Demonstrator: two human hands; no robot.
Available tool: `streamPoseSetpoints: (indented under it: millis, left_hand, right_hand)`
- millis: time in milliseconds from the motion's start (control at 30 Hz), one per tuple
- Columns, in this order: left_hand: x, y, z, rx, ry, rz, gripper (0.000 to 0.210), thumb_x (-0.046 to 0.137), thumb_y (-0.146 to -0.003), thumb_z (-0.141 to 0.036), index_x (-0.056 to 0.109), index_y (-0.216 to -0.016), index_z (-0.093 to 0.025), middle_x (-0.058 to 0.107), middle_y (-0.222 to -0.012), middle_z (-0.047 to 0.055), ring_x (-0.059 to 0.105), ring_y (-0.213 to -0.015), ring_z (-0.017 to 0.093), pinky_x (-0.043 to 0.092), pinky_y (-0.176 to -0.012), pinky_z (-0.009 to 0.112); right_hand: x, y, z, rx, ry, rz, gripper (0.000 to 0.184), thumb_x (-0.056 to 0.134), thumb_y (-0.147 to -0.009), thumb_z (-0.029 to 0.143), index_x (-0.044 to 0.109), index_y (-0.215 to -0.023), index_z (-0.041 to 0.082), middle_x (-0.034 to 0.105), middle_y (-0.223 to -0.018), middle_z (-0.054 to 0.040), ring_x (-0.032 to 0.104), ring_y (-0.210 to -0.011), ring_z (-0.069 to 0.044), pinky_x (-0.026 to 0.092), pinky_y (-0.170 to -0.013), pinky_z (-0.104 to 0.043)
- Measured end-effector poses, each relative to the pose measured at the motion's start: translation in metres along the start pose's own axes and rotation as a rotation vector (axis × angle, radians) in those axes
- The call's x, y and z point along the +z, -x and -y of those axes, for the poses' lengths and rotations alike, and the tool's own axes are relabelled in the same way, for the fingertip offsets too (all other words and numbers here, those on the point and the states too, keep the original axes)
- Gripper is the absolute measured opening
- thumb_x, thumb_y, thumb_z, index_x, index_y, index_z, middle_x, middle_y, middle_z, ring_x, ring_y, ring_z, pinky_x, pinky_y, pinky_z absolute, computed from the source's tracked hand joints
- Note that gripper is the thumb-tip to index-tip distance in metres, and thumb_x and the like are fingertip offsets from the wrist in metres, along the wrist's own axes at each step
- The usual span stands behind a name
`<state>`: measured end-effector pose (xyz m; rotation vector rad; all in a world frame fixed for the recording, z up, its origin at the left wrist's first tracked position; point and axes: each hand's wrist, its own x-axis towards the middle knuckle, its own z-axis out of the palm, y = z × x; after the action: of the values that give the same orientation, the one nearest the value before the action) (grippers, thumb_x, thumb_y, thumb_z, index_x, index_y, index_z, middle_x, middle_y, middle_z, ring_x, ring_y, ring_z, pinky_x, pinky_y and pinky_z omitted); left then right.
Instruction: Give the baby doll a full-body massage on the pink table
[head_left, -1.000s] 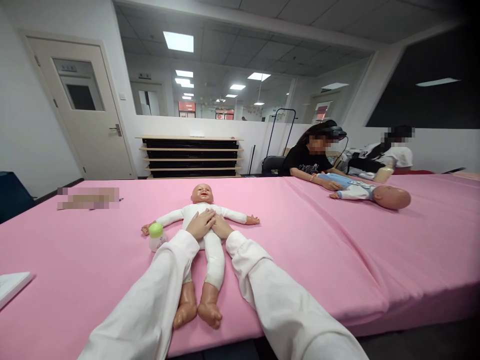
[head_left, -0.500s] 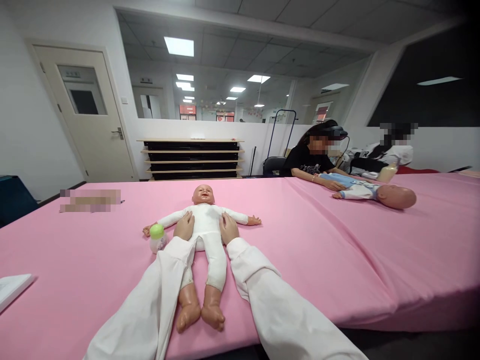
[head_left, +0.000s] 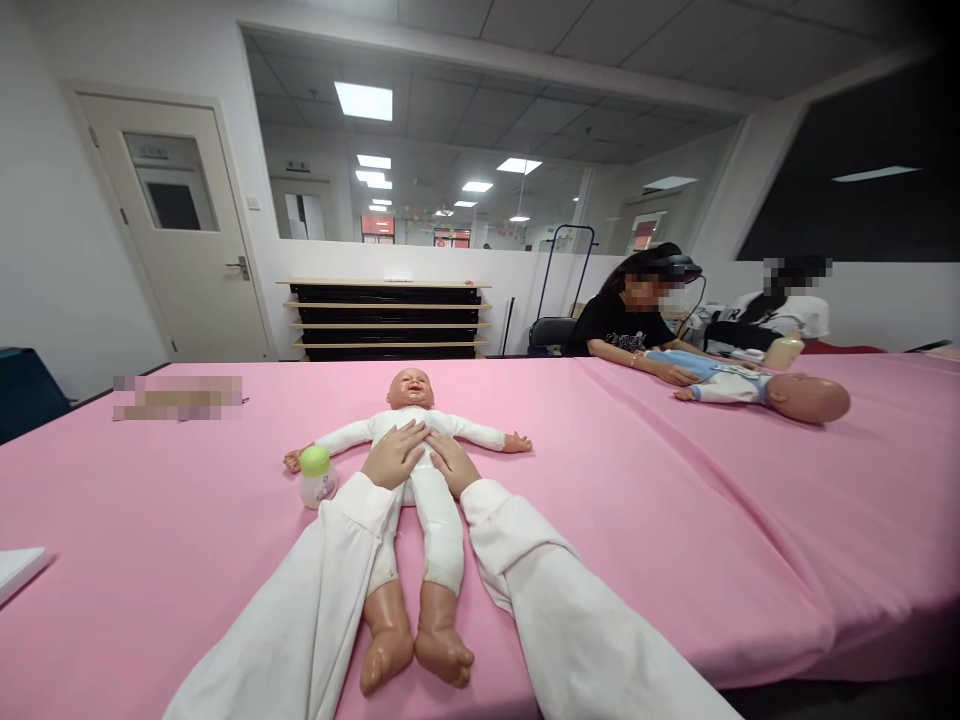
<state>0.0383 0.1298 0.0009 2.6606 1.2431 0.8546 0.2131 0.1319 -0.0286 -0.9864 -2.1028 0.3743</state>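
Centrally, the left hand (head_left: 393, 456) is lying flat and open on the belly of the doll (head_left: 417, 470), fingers spread toward the chest, palm pressing on the white suit and gripping nothing. The right hand (head_left: 451, 462) is lying just beside it, also flat and open on the doll's belly, its fingertips meeting those of the left hand over the middle of the body. Both arms are reaching forward in white sleeves (head_left: 322, 600).

The doll is lying on its back on the pink table (head_left: 637, 520), head pointing away from the person, arms stretched out to either side, bare feet pointing toward the near edge. It is wearing a white one-piece suit.

A small bottle (head_left: 316, 476) with a green cap is standing upright just beside the doll's outstretched hand on the left of the view, close to the left sleeve.

A white flat object (head_left: 16, 568) is lying at the left edge of the table, only partly in view.

Well apart, at the far right of the table, a second doll (head_left: 757, 388) in pale blue is lying on its back, and a co-worker (head_left: 622, 320) in a black top is resting a hand on it. Another person (head_left: 780, 315) in white is sitting beyond.

Behind the table, low shelves (head_left: 384, 318) are standing against the wall beside a door (head_left: 180, 220).
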Motion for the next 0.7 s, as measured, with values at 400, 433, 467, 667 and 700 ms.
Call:
streamPoseSetpoints:
  millis: [400,433,467,667,700]
  left_hand:
    - [0.011,0.000,0.013,-0.397,0.062,-0.244,0.040,0.037,-0.088,-0.029,0.056,-0.120,-0.016,0.051,-0.130,0.006,0.038,-0.128,0.021,0.030,-0.106,0.038]
    - [0.011,0.001,0.012,-0.380,0.040,-0.255,0.039,0.036,-0.087,-0.027,0.057,-0.118,-0.017,0.054,-0.127,0.006,0.041,-0.126,0.020,0.032,-0.106,0.037]
    - [0.010,0.002,0.010,-0.364,0.014,-0.262,0.037,0.036,-0.087,-0.025,0.059,-0.116,-0.017,0.056,-0.124,0.005,0.044,-0.123,0.019,0.034,-0.104,0.035]
    - [-0.004,0.003,-0.005,-0.348,-0.145,-0.233,0.032,0.039,-0.088,-0.032,0.067,-0.098,-0.019,0.069,-0.098,0.007,0.063,-0.092,0.019,0.046,-0.079,0.029]
    - [-0.008,0.001,-0.007,-0.351,-0.173,-0.215,0.034,0.038,-0.088,-0.035,0.067,-0.095,-0.019,0.070,-0.092,0.007,0.064,-0.086,0.020,0.046,-0.074,0.029]
  right_hand:
    - [-0.003,0.000,0.007,0.025,0.103,-0.255,0.030,0.046,-0.083,0.032,0.065,-0.102,0.018,0.063,-0.111,-0.0083,0.053,-0.109,-0.021,0.037,-0.098,-0.039]
    - [-0.003,0.000,0.008,-0.022,0.098,-0.246,0.029,0.044,-0.084,0.031,0.065,-0.100,0.019,0.064,-0.107,-0.0074,0.054,-0.107,-0.020,0.037,-0.097,-0.038]
    - [-0.003,0.000,0.009,-0.056,0.100,-0.226,0.029,0.042,-0.085,0.030,0.065,-0.100,0.020,0.064,-0.107,-0.0067,0.054,-0.106,-0.019,0.037,-0.097,-0.038]
    - [-0.007,0.002,0.010,-0.120,0.133,-0.105,0.036,0.035,-0.086,0.021,0.059,-0.113,0.021,0.057,-0.122,-0.0064,0.048,-0.117,-0.020,0.027,-0.104,-0.046]
    - [-0.010,0.000,0.010,-0.118,0.119,-0.078,0.037,0.036,-0.085,0.020,0.057,-0.115,0.021,0.056,-0.124,-0.0063,0.047,-0.119,-0.020,0.026,-0.104,-0.047]
